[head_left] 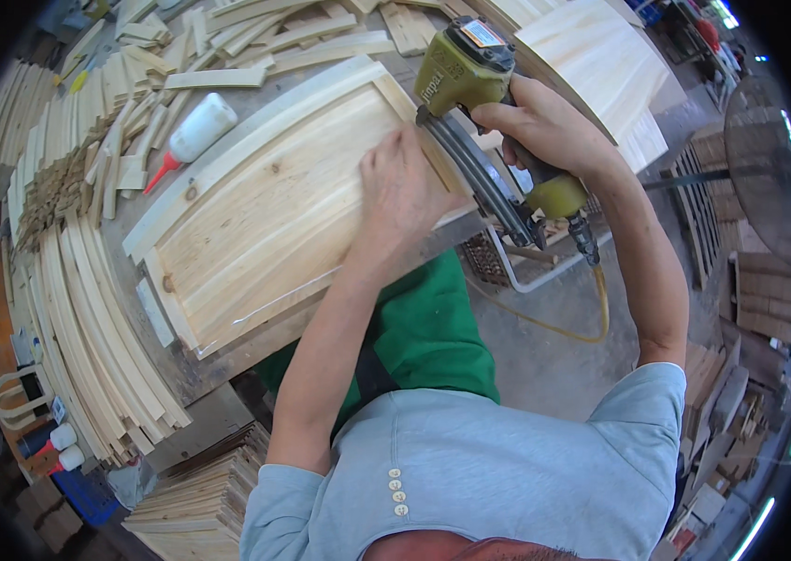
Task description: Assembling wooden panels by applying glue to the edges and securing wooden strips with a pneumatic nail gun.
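Observation:
A pale wooden panel (265, 196) with raised strips along its edges lies on the workbench in front of me. A thin white line, like glue, runs along its near edge. At the panel's right end, my left hand (400, 192) presses down with bent fingers close together, gripping the end strip (438, 161). My right hand (545, 131) is wrapped round the handle of an olive-green nail gun (456, 70). The gun's nose is near the far right corner of the panel; its exact contact is hidden. A yellow air hose (592, 327) hangs from the handle's base.
A white glue bottle with a red nozzle (201, 129) lies beyond the panel. Loose wood strips (307, 35) cover the back of the bench, and curved strips (87, 327) are stacked at left. Wide boards (592, 61) sit at far right, a white-rimmed basket (489, 257) below them.

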`<action>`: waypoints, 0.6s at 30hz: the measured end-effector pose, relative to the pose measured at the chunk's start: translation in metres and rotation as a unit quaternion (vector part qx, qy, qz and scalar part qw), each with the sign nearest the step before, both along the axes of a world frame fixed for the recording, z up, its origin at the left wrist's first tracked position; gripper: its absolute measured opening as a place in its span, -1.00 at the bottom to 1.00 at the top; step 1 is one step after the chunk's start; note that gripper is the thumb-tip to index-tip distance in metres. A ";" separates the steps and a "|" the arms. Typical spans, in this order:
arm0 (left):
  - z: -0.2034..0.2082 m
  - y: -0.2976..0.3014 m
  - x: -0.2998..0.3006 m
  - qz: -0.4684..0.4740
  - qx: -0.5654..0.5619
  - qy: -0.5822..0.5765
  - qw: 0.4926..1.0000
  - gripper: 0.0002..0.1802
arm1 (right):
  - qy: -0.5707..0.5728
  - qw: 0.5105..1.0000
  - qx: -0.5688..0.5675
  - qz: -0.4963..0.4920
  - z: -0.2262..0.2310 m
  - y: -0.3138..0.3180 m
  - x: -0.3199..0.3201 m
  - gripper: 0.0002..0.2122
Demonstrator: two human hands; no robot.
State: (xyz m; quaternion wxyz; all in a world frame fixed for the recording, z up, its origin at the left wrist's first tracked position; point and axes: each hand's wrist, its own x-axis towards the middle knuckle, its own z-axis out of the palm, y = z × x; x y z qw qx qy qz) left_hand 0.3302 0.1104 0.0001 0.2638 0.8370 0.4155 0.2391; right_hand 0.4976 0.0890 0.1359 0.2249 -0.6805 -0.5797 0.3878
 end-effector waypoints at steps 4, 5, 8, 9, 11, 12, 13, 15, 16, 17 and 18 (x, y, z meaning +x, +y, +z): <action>-0.002 -0.001 0.004 0.004 0.022 -0.005 1.000 0.22 | -0.002 0.999 -0.011 -0.042 0.003 -0.042 0.008 -0.73; -0.001 0.000 0.005 0.004 0.019 -0.004 1.000 0.22 | -0.002 0.999 -0.013 -0.042 0.005 -0.051 0.008 -0.73; -0.001 0.002 0.007 0.005 0.014 -0.009 1.000 0.22 | 0.006 0.996 -0.062 -0.071 0.013 -0.070 0.007 -0.74; -0.003 0.003 0.005 0.011 0.035 -0.019 0.999 0.20 | 0.009 0.996 -0.063 -0.065 0.014 -0.072 0.006 -0.74; -0.006 0.007 0.003 0.027 0.049 -0.023 0.998 0.13 | -0.022 0.995 -0.078 -0.052 0.016 -0.071 0.002 -0.75; -0.008 0.009 0.000 0.048 0.043 -0.009 0.998 0.10 | -0.021 0.996 -0.078 -0.030 0.013 -0.070 0.002 -0.76; -0.016 0.009 -0.003 0.045 0.058 -0.042 0.996 0.06 | 0.022 0.998 -0.047 -0.023 0.005 -0.073 0.003 -0.79; -0.009 0.004 -0.001 0.035 0.020 -0.039 0.998 0.05 | -0.005 0.996 -0.046 -0.070 0.001 -0.081 0.004 -0.81; -0.010 -0.001 0.004 0.049 0.058 -0.069 0.995 0.05 | 0.005 0.995 -0.054 -0.078 0.001 -0.085 0.012 -0.81; -0.015 -0.002 0.003 0.027 0.074 -0.062 0.995 0.09 | 0.023 0.995 -0.065 -0.078 -0.005 -0.086 0.016 -0.83; -0.011 -0.002 -0.004 0.017 0.056 -0.053 0.997 0.10 | 0.006 0.995 -0.045 -0.083 -0.008 -0.085 0.010 -0.85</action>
